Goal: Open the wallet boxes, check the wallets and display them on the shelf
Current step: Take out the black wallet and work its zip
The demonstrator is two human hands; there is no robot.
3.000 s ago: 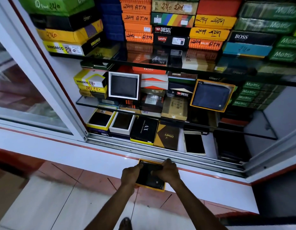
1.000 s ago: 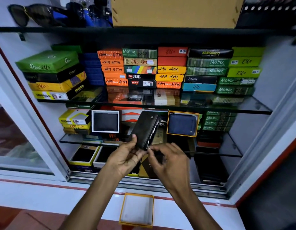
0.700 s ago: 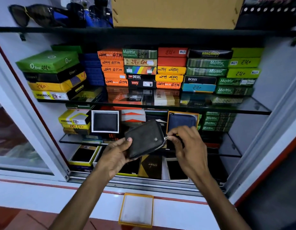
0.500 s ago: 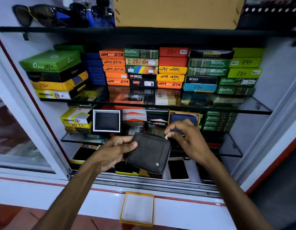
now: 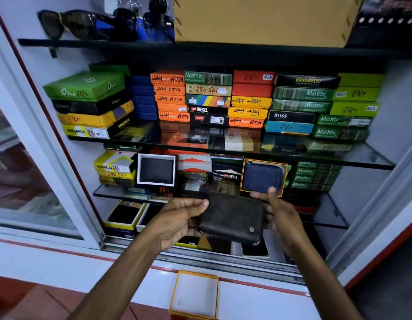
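Note:
Both hands hold a black zip-around wallet [image 5: 231, 217] flat in front of the open cabinet, its snap stud facing up at the lower right. My left hand [image 5: 177, 219] grips the wallet's left edge with the thumb on top. My right hand [image 5: 280, 212] clasps its right edge, fingers partly behind it. The wallet's yellow-rimmed box [image 5: 194, 294] lies open with nothing in it on the white sill below. On the middle glass shelf [image 5: 112, 192], a blue wallet in a yellow-rimmed box [image 5: 262, 177] and a black wallet in a white box [image 5: 157, 170] stand on display.
Stacks of coloured wallet boxes [image 5: 251, 100] fill the upper glass shelf. More open boxes with dark wallets [image 5: 125, 214] lie on the cabinet floor. A sliding glass door [image 5: 32, 181] stands at the left. Sunglasses [image 5: 71, 24] and a cardboard box [image 5: 262, 19] sit on top.
I lifted the wallet out of its box on the sill. My right hand ran the zip pull around it while I turned it. Now both hands hold it flat and lower.

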